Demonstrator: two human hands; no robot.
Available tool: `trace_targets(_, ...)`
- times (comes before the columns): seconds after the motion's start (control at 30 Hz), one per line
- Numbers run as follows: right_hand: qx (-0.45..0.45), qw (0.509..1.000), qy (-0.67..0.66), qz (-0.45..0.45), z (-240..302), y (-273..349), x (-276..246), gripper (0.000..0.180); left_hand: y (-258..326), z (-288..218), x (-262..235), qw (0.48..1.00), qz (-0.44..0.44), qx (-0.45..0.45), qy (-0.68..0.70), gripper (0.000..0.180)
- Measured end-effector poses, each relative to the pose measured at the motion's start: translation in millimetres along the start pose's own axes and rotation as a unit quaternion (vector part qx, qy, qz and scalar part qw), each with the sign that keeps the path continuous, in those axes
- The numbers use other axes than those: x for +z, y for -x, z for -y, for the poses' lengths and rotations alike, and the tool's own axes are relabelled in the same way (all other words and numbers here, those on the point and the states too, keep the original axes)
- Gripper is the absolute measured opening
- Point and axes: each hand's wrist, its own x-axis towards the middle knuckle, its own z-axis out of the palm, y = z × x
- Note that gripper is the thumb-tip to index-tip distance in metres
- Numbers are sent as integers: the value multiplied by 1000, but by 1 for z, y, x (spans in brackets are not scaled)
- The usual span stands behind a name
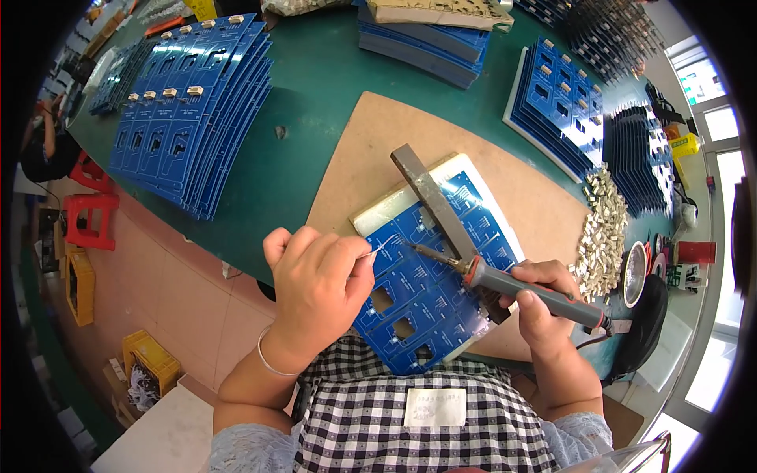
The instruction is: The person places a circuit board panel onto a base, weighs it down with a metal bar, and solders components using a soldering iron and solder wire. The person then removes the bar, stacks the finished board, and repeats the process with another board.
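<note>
Flanking a circuit board (430, 296), the left hand (315, 272) is pinching solder wire (382, 247), the right hand (546, 325) gripping a soldering iron (498, 281).

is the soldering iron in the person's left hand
No, the right hand grips the soldering iron, while the left hand pinches a thin wire.

I've got the left hand (319, 276) back side up, thumb and forefinger pinched, other fingers curled. Right hand (548, 303) is gripping, fingers bent. Both forearms (264, 370) come in from below, angled inward.
</note>
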Motion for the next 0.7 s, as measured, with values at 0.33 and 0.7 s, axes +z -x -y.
trace_targets(0.33, -61, 998, -31, 5, -7, 17, 1, 23, 9, -11, 5, 999, 19, 21, 32, 25)
trace_targets(0.7, -59, 998, -26, 24, -2, 17, 6, 24, 13, -12, 4, 999, 32, 28, 31, 22)
